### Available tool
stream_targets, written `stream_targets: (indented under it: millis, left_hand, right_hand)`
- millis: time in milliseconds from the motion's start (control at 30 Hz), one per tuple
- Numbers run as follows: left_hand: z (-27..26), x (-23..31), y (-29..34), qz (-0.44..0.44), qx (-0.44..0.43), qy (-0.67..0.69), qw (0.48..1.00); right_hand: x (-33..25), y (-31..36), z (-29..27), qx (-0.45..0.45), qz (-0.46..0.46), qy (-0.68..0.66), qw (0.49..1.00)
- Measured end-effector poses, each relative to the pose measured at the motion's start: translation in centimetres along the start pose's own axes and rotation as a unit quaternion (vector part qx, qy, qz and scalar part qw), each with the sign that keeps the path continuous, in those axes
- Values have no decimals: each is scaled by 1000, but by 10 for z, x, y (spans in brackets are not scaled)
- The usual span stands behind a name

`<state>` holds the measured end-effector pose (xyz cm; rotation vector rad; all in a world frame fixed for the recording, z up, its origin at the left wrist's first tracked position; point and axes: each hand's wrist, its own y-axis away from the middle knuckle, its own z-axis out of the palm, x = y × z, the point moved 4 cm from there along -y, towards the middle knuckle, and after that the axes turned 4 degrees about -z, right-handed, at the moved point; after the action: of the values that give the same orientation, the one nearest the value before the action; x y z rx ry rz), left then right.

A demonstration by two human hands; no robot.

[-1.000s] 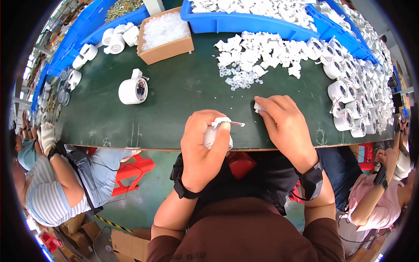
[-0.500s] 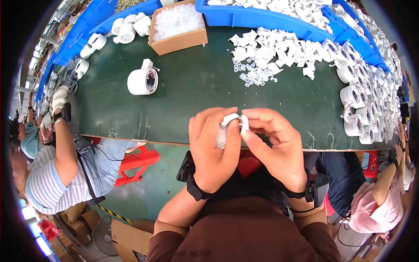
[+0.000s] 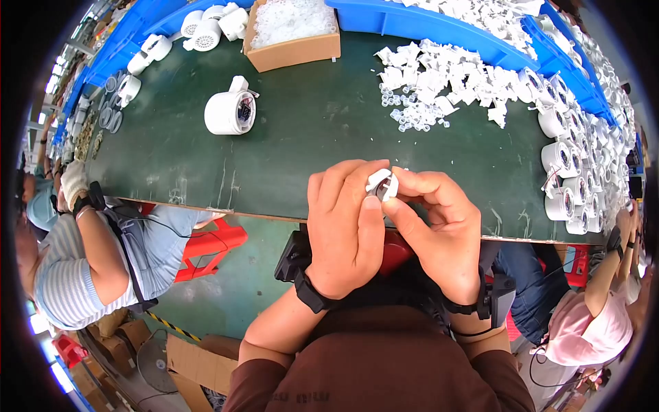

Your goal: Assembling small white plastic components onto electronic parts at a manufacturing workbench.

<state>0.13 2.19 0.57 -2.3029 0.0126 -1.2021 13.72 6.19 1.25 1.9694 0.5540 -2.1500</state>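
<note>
Just over the near edge of the green workbench (image 3: 302, 123), my two hands meet at a small white plastic part (image 3: 379, 180). My left hand (image 3: 343, 230) is closed around its left side, thumb and fingers pressed together. From the other side, my right hand (image 3: 443, 237) pinches the part's right edge between thumb and forefinger. A dark gap shows between the white edges; my fingers hide the rest. Farther left on the bench lies a white cylindrical housing (image 3: 223, 115) with wires in its open end.
A cardboard box (image 3: 298, 56) of clear plastic pieces stands at the back. Right of it are small clear sleeves (image 3: 419, 118) and a heap of white plastic parts (image 3: 446, 75). Blue bins (image 3: 412, 24) line the far edge. White housings (image 3: 559, 158) crowd the right. Co-workers sit on both sides.
The two white edges, which stood apart with a gap between them, are now closer together in my fingers. The view has shifted slightly. Both hands keep their grip.
</note>
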Motion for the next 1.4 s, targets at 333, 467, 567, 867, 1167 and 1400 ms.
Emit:
stream_targets:
  millis: [333, 467, 567, 867, 1167, 1400]
  left_hand:
    - [3, 0, 0, 27, 10, -2, 1000]
    - [3, -1, -2, 34, 22, -6, 999]
    - [1, -2, -6, 30, 12, -7, 999]
    - [-8, 4, -17, 67, 10, -19, 998]
    - [12, 24, -42, 68, -61, -114, 989]
    - [6, 16, -28, 54, -73, -102, 991]
  right_hand:
    - [10, 10, 8, 57, -114, 94, 987]
    - [10, 5, 8, 44, -131, 93, 986]
    - [13, 2, 6, 67, -103, 39, 992]
    - [11, 0, -16, -58, 14, -29, 998]
    - [14, -92, -111, 73, -79, 379, 919]
    - [28, -89, -112, 79, -35, 366, 927]
